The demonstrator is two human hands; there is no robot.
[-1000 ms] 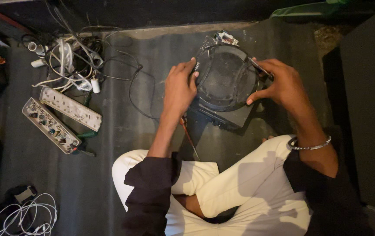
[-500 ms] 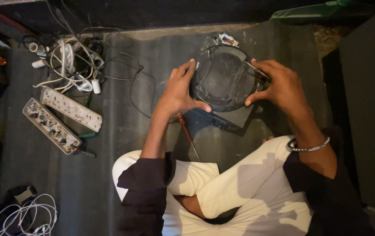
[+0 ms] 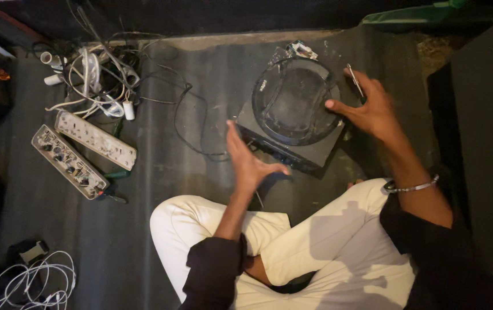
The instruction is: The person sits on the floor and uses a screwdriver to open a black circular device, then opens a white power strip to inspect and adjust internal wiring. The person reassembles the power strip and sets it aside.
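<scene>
My right hand grips a round black appliance and thin tool; left hand hovers wide, empty.

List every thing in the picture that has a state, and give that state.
Left hand: open, holds nothing, apart from the black box.
Right hand: on the round cover's edge, thin metal tool between its fingers.
Round cover: lies on the black box.
Two power strips: opened, side by side on the floor.
White cables: tangled.

Dark sleeves pushed up, white trousers, thin silver bracelet at right wrist.
</scene>
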